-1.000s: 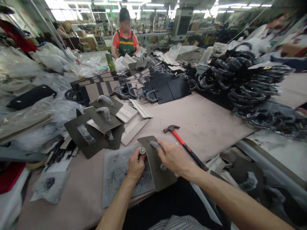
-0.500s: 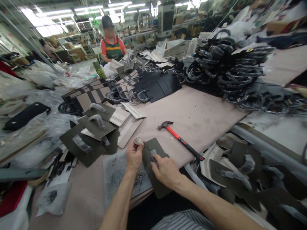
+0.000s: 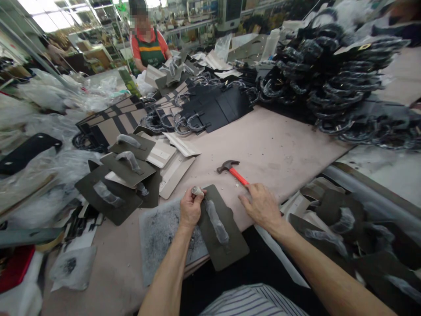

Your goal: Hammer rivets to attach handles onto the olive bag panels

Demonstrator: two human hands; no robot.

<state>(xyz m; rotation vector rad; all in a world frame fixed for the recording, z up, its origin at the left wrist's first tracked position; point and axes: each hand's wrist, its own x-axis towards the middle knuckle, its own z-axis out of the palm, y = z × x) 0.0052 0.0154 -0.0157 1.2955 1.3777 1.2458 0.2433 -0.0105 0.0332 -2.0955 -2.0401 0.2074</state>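
1. Left hand (image 3: 191,210): thumb and fingers clamped on round-ended tool (image 3: 197,191), beside upper end of olive panel (image 3: 235,245).
2. Right hand (image 3: 263,206): over handle of claw hammer (image 3: 237,174), thumb apart from fingers; closure beneath, cannot tell.
3. Olive panel: partly over speckled slab (image 3: 156,237), plastic-wrapped strap (image 3: 217,224) uppermost.
4. Claw hammer: on table (image 3: 289,149), head beyond panel.
5. Similar panels (image 3: 126,169): heaped, left.

The right hand (image 3: 263,206) has left the wrapped handle (image 3: 217,224) and now seemingly touches the hammer (image 3: 234,172).
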